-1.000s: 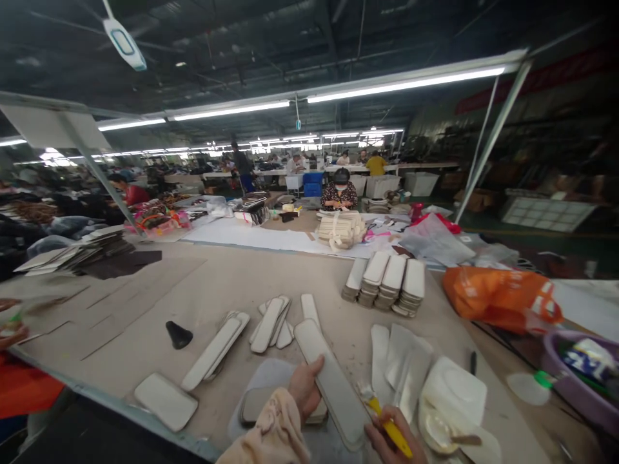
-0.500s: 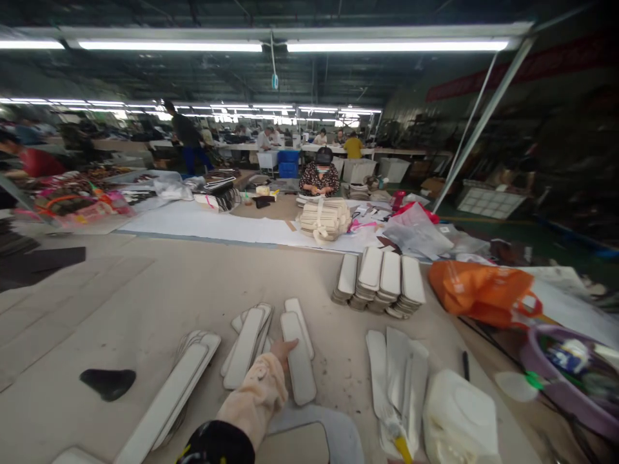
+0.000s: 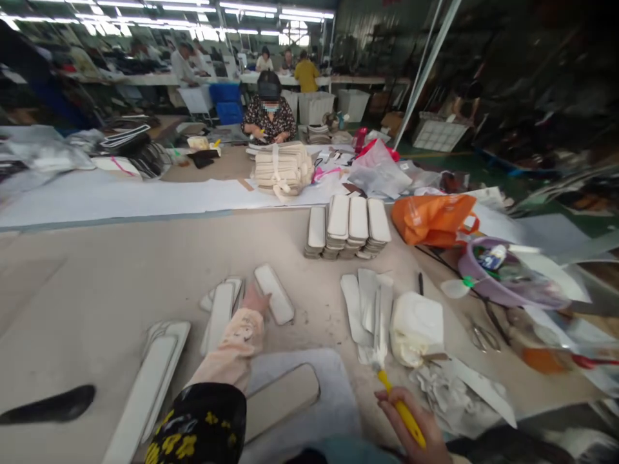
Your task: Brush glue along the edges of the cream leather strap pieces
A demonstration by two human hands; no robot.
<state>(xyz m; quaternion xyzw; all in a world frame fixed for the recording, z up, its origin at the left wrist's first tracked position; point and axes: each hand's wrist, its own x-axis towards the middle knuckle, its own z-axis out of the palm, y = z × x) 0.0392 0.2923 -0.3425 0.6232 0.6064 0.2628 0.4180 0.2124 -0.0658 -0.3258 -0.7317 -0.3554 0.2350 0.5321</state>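
Observation:
My left hand (image 3: pixel 256 300), somewhat blurred, is at the left edge of a white rounded panel (image 3: pixel 276 298), its thumb over that edge. It appears to grip the panel; the other fingers are partly hidden. Just left of the hand lie several similar panels (image 3: pixel 221 308) in a loose pile. My right hand (image 3: pixel 416 419) is closed round the yellow handle of a brush (image 3: pixel 403 412). The brush head reaches the near end of some long whitish strips (image 3: pixel 370 309). Below my left hand, a beige rounded panel (image 3: pixel 283 396) lies on a pale grey sheet (image 3: pixel 338 386).
Four neat stacks of white panels (image 3: pixel 348 222) stand farther back. A white plastic jug (image 3: pixel 418 325) is beside the strips. Long panels (image 3: pixel 149 380) and a black curved piece (image 3: pixel 53 406) lie left. An orange bag (image 3: pixel 432 219) and purple basin (image 3: pixel 483 277) are right. A person sits opposite.
The view has swung right and down, bringing my right hand and the brush handle into sight. Two overlapping panels by my left hand now appear as one outline.

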